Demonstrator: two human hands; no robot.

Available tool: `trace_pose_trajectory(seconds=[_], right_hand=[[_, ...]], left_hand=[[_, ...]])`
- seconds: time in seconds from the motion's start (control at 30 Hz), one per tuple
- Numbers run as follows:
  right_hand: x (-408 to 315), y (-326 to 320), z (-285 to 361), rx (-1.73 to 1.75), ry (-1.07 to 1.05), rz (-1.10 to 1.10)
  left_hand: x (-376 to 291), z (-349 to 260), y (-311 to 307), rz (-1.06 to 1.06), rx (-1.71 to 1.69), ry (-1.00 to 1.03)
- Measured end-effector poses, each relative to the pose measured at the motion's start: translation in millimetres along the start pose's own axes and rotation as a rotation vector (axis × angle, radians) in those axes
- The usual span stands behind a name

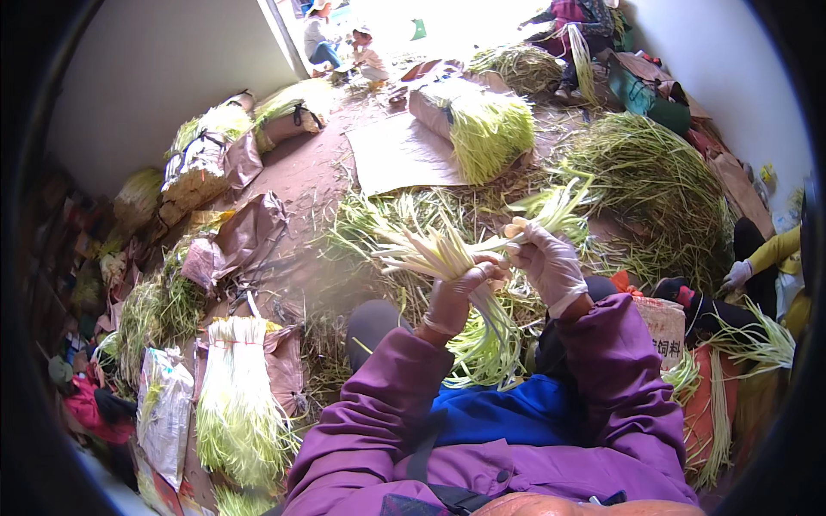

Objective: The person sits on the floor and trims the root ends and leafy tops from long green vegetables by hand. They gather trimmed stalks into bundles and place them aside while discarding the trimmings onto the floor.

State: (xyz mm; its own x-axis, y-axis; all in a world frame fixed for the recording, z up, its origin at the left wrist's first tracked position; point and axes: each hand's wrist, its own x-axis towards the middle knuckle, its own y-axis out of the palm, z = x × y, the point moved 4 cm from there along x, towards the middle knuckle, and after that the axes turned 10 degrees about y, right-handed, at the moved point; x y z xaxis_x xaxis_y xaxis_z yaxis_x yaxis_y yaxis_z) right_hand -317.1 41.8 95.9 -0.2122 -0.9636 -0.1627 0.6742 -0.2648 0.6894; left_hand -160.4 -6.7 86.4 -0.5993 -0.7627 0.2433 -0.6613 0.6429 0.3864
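In its thin pale glove, my left hand (455, 298) grips a bunch of whitish leafy-vegetable stalks (431, 253), possibly garlic sprouts. Their white ends fan out up and to the left, while long green leaves (487, 338) droop between my knees. Close beside it, my gloved right hand (550, 263) pinches a smaller lot of stalks (556, 208), with green leafy tips above the fingers. Between the two hands, the right-hand stalks meet or cross the left bunch; I cannot tell exactly where. A blue apron (500, 409) covers my lap.
Trimmings (413, 216) litter the floor ahead, with a large leaf heap (652, 187) at right. A big wrapped bundle (493, 129) lies on a pale sheet (400, 155). A banded bundle (233, 387) lies left. At right, a co-worker's gloved hand (737, 276) shows; other people sit near the doorway.
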Motion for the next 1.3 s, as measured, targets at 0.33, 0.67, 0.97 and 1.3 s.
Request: trace_pose_trajectory(seconds=[0.33, 0.67, 0.97, 1.3], right_hand=[[-3.5, -5.2, -22.9, 0.02, 0.118, 0.041], [-3.8, -12.9, -40.1, 0.036, 0.282, 0.07], [-7.3, -11.3, -58.4, -0.661, 0.318, 0.043], [-32.5, 25.9, -43.8, -1.269, -0.308, 0.278]], left_hand=[[-1.5, -5.4, -1.4, -0.082, -0.215, 0.004], [0.4, 0.7, -13.4, -0.081, -0.628, -0.071], [11.2, -14.9, -38.6, -0.233, -0.585, 0.218], [1.7, -4.8, -25.9, -0.457, -0.259, 0.115]])
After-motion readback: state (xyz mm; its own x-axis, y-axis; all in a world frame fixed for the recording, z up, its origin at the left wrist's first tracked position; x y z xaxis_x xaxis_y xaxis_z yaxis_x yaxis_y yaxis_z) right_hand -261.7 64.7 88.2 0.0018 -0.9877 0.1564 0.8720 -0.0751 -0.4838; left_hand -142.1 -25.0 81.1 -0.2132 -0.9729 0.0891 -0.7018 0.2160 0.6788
